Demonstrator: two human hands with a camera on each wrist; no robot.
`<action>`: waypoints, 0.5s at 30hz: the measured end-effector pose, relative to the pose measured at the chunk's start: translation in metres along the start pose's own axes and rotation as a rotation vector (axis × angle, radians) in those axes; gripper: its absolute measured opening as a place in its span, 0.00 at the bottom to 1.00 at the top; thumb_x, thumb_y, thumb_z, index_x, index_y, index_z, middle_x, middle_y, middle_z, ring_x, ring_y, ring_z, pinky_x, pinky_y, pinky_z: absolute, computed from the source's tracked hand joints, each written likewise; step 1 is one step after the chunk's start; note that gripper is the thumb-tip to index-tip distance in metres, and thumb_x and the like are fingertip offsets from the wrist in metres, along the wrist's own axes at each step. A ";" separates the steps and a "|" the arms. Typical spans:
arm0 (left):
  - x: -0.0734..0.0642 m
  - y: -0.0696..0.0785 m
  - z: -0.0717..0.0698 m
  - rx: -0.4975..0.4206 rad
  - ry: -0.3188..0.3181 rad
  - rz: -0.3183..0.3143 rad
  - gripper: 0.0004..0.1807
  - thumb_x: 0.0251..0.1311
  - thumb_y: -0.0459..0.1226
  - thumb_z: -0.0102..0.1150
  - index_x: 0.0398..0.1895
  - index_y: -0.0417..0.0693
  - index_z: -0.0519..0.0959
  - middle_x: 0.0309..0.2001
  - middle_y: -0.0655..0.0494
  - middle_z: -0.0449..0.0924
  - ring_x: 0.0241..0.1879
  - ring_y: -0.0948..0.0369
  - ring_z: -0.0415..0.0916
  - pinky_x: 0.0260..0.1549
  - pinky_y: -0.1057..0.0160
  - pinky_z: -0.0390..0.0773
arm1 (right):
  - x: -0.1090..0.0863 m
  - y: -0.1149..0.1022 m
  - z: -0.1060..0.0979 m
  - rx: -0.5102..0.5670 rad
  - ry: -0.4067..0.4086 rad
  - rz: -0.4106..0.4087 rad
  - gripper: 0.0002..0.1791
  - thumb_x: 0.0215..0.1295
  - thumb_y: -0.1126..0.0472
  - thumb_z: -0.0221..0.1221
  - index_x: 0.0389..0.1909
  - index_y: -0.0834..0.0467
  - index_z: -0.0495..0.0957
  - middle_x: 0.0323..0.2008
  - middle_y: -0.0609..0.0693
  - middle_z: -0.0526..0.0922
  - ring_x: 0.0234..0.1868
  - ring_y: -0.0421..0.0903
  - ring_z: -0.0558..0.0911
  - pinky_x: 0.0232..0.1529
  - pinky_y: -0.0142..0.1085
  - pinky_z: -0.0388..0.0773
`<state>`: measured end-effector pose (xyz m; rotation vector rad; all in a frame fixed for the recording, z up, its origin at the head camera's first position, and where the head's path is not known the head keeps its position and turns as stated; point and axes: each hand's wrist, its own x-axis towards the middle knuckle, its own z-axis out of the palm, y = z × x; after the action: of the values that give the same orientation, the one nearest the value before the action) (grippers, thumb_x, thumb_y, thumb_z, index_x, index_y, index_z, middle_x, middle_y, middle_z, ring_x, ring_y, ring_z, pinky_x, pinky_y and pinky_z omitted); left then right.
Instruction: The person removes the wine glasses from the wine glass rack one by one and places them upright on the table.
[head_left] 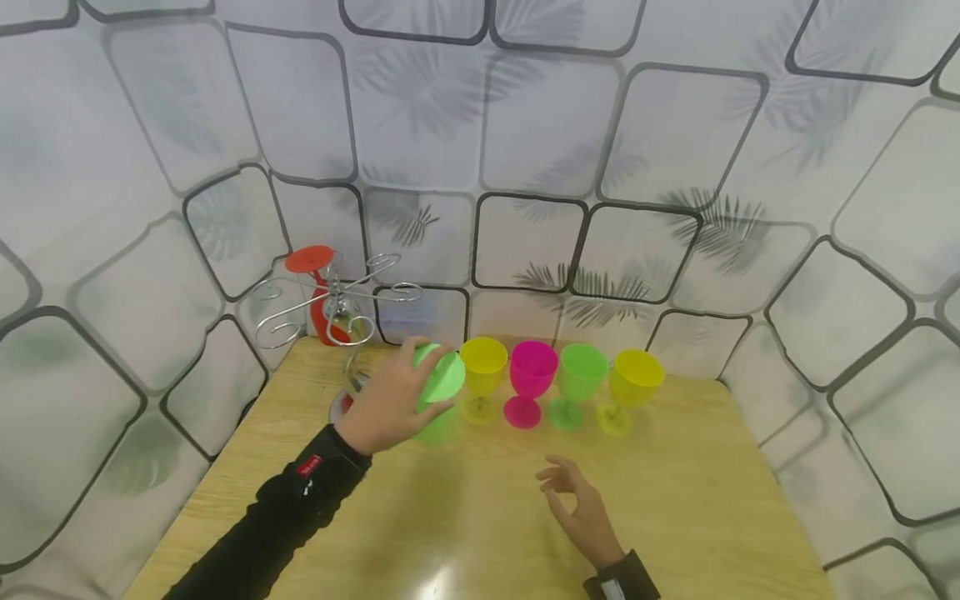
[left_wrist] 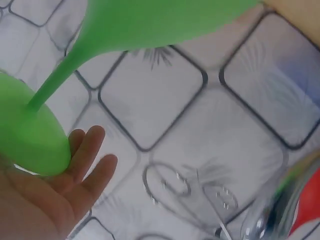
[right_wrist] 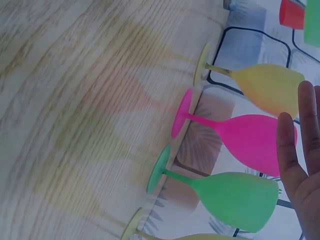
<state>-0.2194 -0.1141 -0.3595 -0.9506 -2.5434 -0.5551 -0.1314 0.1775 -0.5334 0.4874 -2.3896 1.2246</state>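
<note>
Tabletop [head_left: 487,533] nearest; over it, empty right hand [head_left: 588,512], fingers relaxed. Beyond, left hand [head_left: 386,406] pinching upturned green goblet [head_left: 447,379] by its foot: apparently mid-carry, next calling for steady clearance between yellow goblet [head_left: 483,364] and wire rack [head_left: 335,287]. Green bowl mostly hidden from overhead, cut off in left wrist view; rack base obscured.

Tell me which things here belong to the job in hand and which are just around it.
Likely the job:
- green goblet, base up in the left hand
- metal rack
- red goblet, upside down at the rack
- standing row: near yellow goblet, pink goblet, second green goblet, far yellow goblet

Just surroundings:
- table
- patterned backdrop
</note>
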 end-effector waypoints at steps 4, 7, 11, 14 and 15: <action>-0.007 0.013 0.018 -0.102 -0.041 -0.026 0.40 0.46 0.46 0.66 0.66 0.52 0.67 0.51 0.40 0.68 0.31 0.59 0.71 0.27 0.64 0.79 | -0.001 0.002 -0.004 0.000 -0.001 0.019 0.25 0.53 0.75 0.58 0.55 0.67 0.69 0.39 0.52 0.84 0.35 0.39 0.82 0.36 0.40 0.82; -0.013 0.018 0.026 -0.189 -0.092 -0.060 0.39 0.45 0.44 0.66 0.66 0.54 0.68 0.49 0.42 0.67 0.26 0.61 0.69 0.22 0.68 0.76 | -0.002 0.003 -0.009 -0.006 0.022 0.026 0.25 0.53 0.76 0.59 0.55 0.67 0.69 0.39 0.52 0.85 0.35 0.40 0.82 0.36 0.40 0.83; -0.022 0.018 0.037 -0.307 -0.165 -0.133 0.36 0.45 0.44 0.65 0.62 0.57 0.69 0.46 0.47 0.64 0.25 0.61 0.70 0.22 0.69 0.75 | -0.005 0.005 -0.017 0.008 0.097 0.039 0.26 0.54 0.77 0.57 0.56 0.69 0.68 0.39 0.56 0.84 0.34 0.41 0.82 0.36 0.38 0.83; -0.033 0.016 0.049 -0.403 -0.209 -0.204 0.36 0.44 0.46 0.66 0.60 0.55 0.66 0.46 0.51 0.65 0.33 0.60 0.70 0.28 0.65 0.77 | -0.008 0.004 -0.025 0.050 0.176 0.106 0.25 0.58 0.76 0.55 0.58 0.69 0.65 0.38 0.58 0.83 0.34 0.40 0.82 0.38 0.31 0.80; -0.037 0.016 0.054 -0.447 -0.219 -0.222 0.37 0.44 0.47 0.67 0.60 0.52 0.65 0.45 0.51 0.65 0.36 0.60 0.70 0.31 0.63 0.77 | -0.008 0.003 -0.027 0.074 0.203 0.140 0.25 0.59 0.75 0.54 0.59 0.69 0.64 0.39 0.59 0.83 0.34 0.40 0.82 0.39 0.28 0.79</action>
<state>-0.1930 -0.0975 -0.4192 -0.9140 -2.8008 -1.1829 -0.1207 0.2020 -0.5251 0.2085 -2.2437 1.3574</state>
